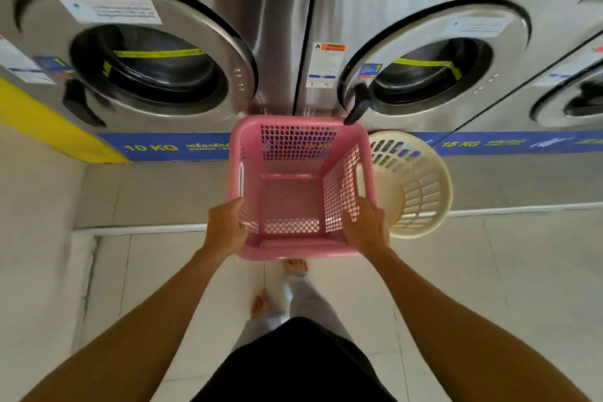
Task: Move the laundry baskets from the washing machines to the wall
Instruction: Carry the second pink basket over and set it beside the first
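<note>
A square pink laundry basket (287,183) with mesh sides sits in the middle of the view, in front of the gap between two steel washing machines; it is empty. My left hand (225,228) grips its near left rim and my right hand (365,225) grips its near right rim. Just to its right a round cream laundry basket (414,186) stands on the raised step, partly hidden behind the pink one; it looks empty too.
The 10 KG washing machine (146,68) is at the left and the 15 KG washing machine (434,72) at the right, both doors shut, a third at far right. A raised tiled step (156,199) runs along their base. My bare feet (261,303) stand on pale floor tiles.
</note>
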Tool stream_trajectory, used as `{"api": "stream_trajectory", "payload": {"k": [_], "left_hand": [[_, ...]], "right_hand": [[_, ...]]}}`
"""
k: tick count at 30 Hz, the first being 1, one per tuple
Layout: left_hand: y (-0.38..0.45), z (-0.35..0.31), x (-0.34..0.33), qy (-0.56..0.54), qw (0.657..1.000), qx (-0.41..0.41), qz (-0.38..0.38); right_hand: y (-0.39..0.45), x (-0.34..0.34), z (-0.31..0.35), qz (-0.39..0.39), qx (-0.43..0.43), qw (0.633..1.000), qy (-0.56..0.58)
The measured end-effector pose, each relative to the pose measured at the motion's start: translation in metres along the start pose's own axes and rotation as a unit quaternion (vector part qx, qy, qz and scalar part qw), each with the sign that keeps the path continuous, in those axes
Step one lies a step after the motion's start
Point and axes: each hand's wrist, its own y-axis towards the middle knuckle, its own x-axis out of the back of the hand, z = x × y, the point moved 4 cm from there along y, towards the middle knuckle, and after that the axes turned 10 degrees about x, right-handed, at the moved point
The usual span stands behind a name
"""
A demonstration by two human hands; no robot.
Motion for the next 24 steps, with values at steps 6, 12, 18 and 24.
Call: {"api": "stream_trajectory", "payload": {"k": [6, 12, 18, 24], "left_hand": [[0.055, 0.003, -0.02, 0.07, 0.996, 0.024, -0.059], [0.116, 0.009, -0.061, -0.002, 0.985, 0.165, -0.039], [0.134, 0.02, -0.06, -0.014, 0.985, 0.165, -0.047], [0.09, 0.056, -0.046, -0.012, 0.977, 0.205, -0.053]], "right_hand": [[0.077, -0.012, -0.017, -0.015, 0.018, 1.0, 0.004], [0.134, -0.04, -0.066, -0.03, -0.019, 0.998, -0.053], [0.152, -0.054, -0.088, -0.008, 0.02, 0.999, -0.025], [0.127, -0.042, -0.061, 0.057, 0.06, 0.994, -0.072]]}}
